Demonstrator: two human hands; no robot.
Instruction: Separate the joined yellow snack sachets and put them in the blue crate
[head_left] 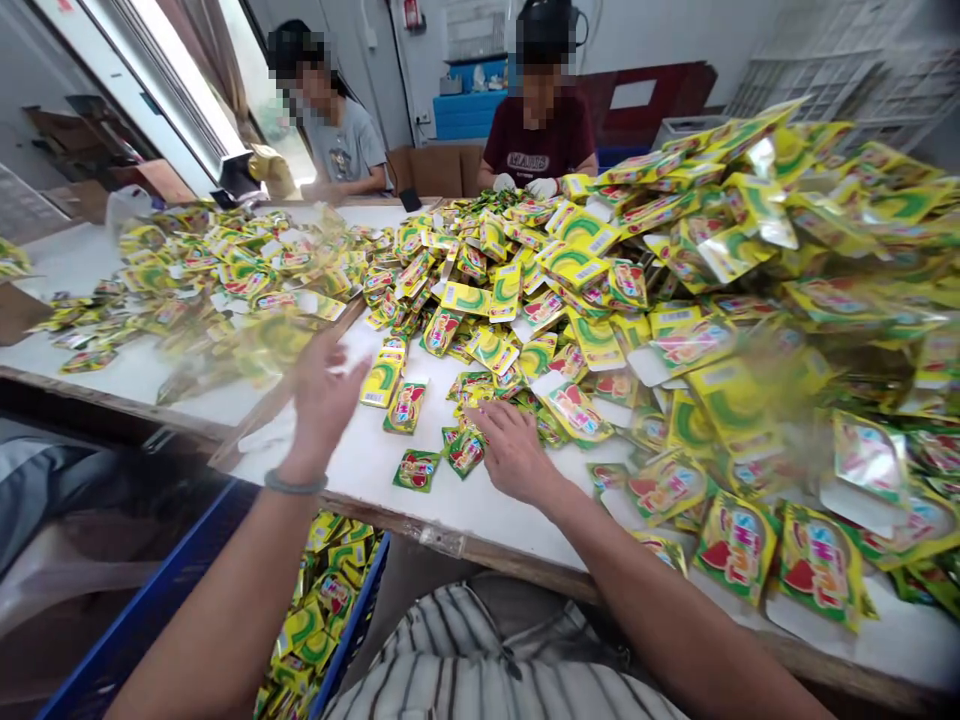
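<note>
My left hand is raised over the near table edge, fingers apart, somewhat blurred, with nothing seen in it. Just to its right, a yellow packet box lies flat, and beside that a red-and-green packet box. Palm down, my right hand lies with its fingers stretched over a small heap of green-and-yellow sachets. One sachet is at its fingertips; another sachet lies apart, nearer the edge. The underside of my right fingers is hidden.
Yellow boxes pile high on the right, with another heap at left beyond a wooden strip. A blue crate of packets stands below the edge. Two people sit across the table, one wearing white gloves.
</note>
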